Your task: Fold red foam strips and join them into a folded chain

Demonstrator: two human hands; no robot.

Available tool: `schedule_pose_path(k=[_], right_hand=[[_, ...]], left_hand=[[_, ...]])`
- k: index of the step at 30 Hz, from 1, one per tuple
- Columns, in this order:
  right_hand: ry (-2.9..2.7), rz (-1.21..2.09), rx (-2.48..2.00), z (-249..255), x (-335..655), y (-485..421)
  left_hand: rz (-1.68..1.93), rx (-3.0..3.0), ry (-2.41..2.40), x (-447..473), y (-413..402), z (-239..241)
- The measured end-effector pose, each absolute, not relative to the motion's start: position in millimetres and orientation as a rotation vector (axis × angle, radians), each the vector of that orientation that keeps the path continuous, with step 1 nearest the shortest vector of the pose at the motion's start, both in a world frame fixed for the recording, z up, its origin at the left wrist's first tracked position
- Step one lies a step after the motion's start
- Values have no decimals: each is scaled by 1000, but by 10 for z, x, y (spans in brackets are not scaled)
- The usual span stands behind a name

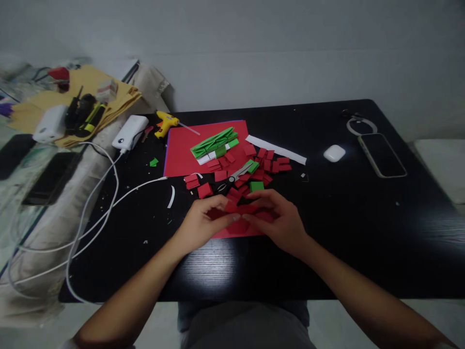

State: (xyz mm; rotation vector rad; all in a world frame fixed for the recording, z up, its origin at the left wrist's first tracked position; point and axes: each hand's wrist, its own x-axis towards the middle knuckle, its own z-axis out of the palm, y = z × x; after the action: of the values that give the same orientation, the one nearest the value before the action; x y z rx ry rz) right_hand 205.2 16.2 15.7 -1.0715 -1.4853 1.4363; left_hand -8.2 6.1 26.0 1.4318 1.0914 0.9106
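My left hand (209,218) and my right hand (278,220) meet near the front of the black table, thumbs almost touching. Between them they pinch a small red paper piece (241,209), partly covered by the fingers. Under the hands lies a larger red paper sheet (236,232). Just beyond the fingertips is a loose pile of folded red paper pieces (269,165), mixed with a few green ones such as the folded green piece (256,186). Scissors (240,173) rest on this pile with their blades apart.
A red sheet (178,155) carries folded green paper strips (216,143). Beside it lie a yellow glue gun (166,123), a white power bank (130,132) and white cables (116,203). On the right are a white earbud case (334,153), a phone (382,155) and a white paper strip (276,149).
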Motion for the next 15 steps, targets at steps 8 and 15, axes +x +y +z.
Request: schedule_pose_path(k=[8,15], right_hand=[[-1257,1480,-1154,156,2066,213],[-1065,1988,-1118,212,2054,220]], left_hand=[[1342,2136,1173,-190,61,243],[1231,2484,1100,-168,8,240]])
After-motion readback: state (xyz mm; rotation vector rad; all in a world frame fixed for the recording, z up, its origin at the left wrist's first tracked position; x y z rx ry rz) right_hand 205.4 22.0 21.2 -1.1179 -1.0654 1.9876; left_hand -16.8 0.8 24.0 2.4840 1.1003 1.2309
